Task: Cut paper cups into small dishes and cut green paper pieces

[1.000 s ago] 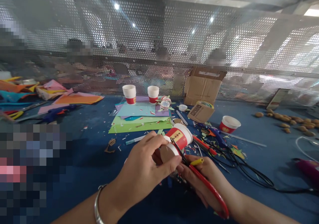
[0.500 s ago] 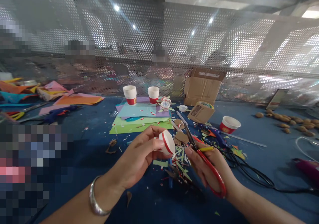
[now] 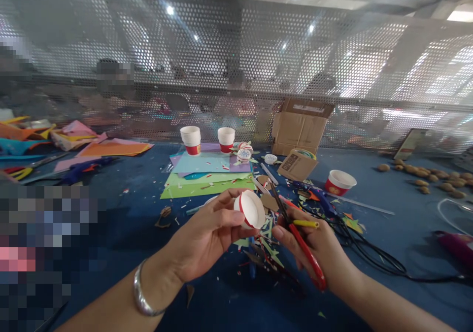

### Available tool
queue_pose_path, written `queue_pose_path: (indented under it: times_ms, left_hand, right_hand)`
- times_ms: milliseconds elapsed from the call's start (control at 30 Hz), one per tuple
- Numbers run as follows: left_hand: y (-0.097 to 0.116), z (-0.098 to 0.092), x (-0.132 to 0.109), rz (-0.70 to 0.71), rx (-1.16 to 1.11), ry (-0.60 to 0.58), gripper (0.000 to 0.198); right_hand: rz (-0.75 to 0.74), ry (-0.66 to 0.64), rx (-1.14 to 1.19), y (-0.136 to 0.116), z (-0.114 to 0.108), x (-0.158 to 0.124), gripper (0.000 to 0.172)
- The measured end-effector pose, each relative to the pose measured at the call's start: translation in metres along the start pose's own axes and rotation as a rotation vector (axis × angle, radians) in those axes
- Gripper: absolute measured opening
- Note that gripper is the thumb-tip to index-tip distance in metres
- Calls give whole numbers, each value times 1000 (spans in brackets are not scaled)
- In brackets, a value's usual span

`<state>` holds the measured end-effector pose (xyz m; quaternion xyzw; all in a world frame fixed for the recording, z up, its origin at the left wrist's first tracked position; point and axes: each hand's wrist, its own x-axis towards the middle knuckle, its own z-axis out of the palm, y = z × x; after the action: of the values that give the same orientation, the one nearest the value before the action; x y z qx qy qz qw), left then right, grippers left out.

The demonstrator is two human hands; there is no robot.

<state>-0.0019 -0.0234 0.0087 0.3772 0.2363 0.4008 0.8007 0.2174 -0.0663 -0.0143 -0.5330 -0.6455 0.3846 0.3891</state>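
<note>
Between the fingers and thumb of my left hand (image 3: 210, 231) is a cut-down paper cup (image 3: 253, 210), white with a red band, tilted so that its inside faces up and to the right. A pair of red-handled scissors (image 3: 301, 243) is in my right hand (image 3: 316, 246), its dark blades pointing up and away, a little to the right of the cup. From the same hand sticks out a yellow rod-like piece (image 3: 306, 223), perhaps part of the scissors' handle. Paper scraps (image 3: 271, 250) lie beneath and between my hands.
Stacks of paper cups (image 3: 190, 141) stand behind coloured sheets (image 3: 207, 186). A cardboard box (image 3: 301, 127), a single cup (image 3: 340, 182), a blue glue gun (image 3: 325, 204) with black cable (image 3: 369, 253), and walnut-like brown objects (image 3: 421, 174) lie right. Orange paper (image 3: 114, 147) is left.
My left hand has turned the cut cup so more of its inside shows. My right hand's scissors have rotated slightly, still beside the cup. The view has shifted a little.
</note>
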Motion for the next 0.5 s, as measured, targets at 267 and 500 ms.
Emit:
queue_pose_path:
  times_ms: [267, 500]
  left_hand:
    - [-3, 3, -1, 64, 44, -103, 43]
    - [-14, 1, -3, 259, 246, -50, 51]
  right_hand:
    - [-77, -39, 102, -1, -2, -6, 35]
    - [11, -121, -30, -6, -1, -1, 36]
